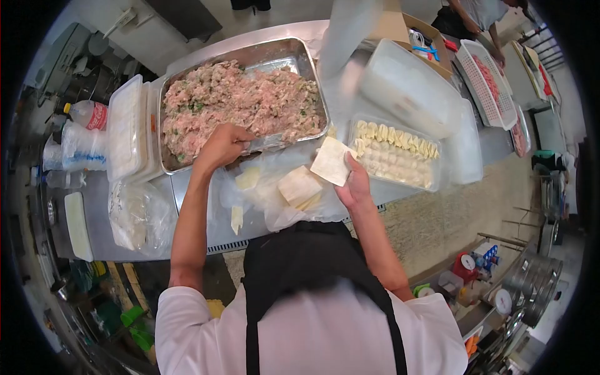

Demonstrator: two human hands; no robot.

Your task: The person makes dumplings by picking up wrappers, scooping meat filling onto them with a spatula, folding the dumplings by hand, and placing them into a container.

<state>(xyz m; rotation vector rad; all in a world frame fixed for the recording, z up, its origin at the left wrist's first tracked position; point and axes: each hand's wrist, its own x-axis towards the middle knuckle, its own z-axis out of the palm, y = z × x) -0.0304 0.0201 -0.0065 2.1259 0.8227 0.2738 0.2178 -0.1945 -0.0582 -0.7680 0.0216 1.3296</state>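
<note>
My left hand [225, 145] is closed on the handle end of a flat metal spatula [265, 143], whose blade lies at the near edge of the ground meat filling [240, 100] in a steel tray [324, 103]. In my right hand [356, 182] is a square dough wrapper [330, 160], pinched at its right edge. Between my hands, a stack of wrappers [299, 186] rests on clear plastic. Right of the held wrapper, rows of folded dumplings [397, 139] fill a clear plastic container [435, 183].
Stacked lidded containers [127, 128] and a plastic bag [134, 215] stand on the left. Large translucent tubs [412, 84] sit behind the dumplings. At the back right are a white basket [507, 112] of meat and another person [478, 19].
</note>
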